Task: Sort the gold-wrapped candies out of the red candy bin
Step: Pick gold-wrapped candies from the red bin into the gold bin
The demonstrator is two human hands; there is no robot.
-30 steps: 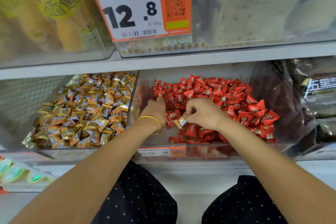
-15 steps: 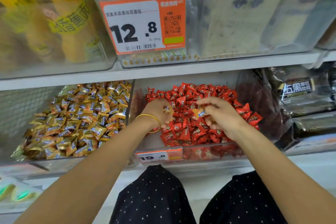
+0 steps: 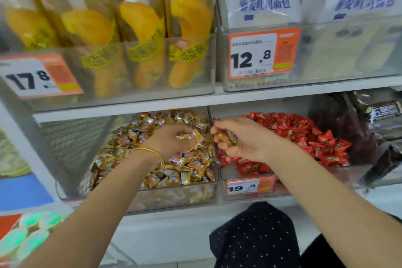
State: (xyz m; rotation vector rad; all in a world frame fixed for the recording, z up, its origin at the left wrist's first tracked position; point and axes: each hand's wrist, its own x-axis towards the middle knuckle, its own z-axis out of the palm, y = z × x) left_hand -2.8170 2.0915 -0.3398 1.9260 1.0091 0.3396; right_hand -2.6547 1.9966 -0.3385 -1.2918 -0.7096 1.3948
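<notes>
Reading the head view, the only one. Left hand point(image 3: 171, 140) is over the gold bin point(image 3: 174, 197). Its grip is narrow, with thumb and fingertips pinching one gold candy point(image 3: 197, 137) in crinkly foil with flat crimped ends. A thin bangle point(image 3: 152, 152) of smooth metal sits on that wrist.

Right hand point(image 3: 248, 140) is over the left edge of the red candy bin point(image 3: 282, 190), just beside the clear divider point(image 3: 209, 115) between the bins. Its grip is closed, fingers curled round a small clutch of gold candies point(image 3: 226, 137) with blue print on the foil. Cannot tell the count.

Both bins are clear rigid plastic, boxy, side by side on the lower shelf. The gold pile point(image 3: 178, 172) is heaped loose in the left bin. The red candies point(image 3: 300, 135) are glossy pillow packs with serrated ends, banked toward the back and right. An orange price tag point(image 3: 241, 187) reading 19.8 is on the red bin's front.

On the upper shelf are glossy yellow snack packs point(image 3: 141, 28) and white bread bags point(image 3: 263, 2), all upright in clear bins. Dark dotted fabric point(image 3: 254, 237) is at bottom.
</notes>
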